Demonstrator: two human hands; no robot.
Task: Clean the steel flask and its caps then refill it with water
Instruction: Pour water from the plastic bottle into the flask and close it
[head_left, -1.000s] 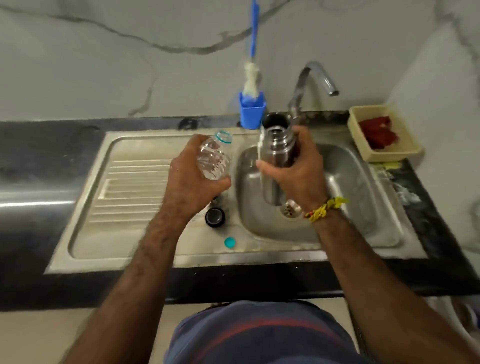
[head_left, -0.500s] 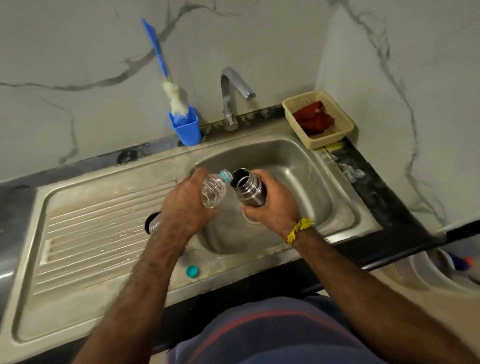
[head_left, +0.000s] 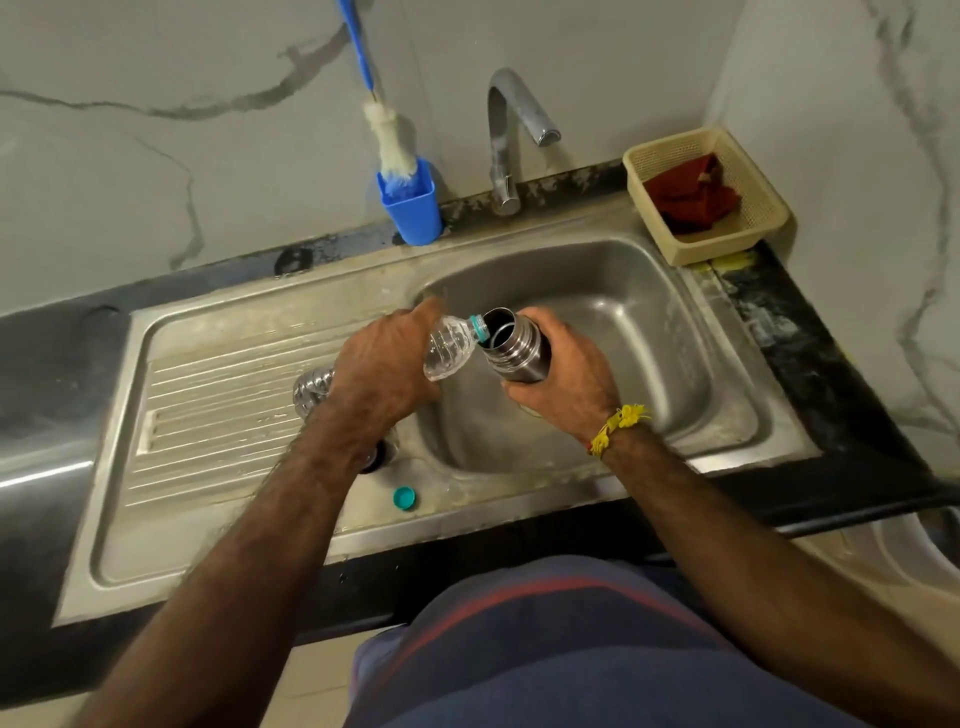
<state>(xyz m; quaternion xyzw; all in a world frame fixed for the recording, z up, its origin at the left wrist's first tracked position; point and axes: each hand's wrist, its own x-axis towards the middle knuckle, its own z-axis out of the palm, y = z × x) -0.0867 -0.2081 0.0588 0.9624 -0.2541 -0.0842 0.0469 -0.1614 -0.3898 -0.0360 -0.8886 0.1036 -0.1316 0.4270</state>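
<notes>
Steel flask, mouth open, gripped by right hand fingers over the sink. Left hand fingers wrapped round a tilted plastic bottle, its neck at the flask mouth. Refill looks under way; cleaning seemingly done, capping left. Count: one flask, one bottle, one teal cap on the worktop, one dark cap partly hidden, one brush.
</notes>
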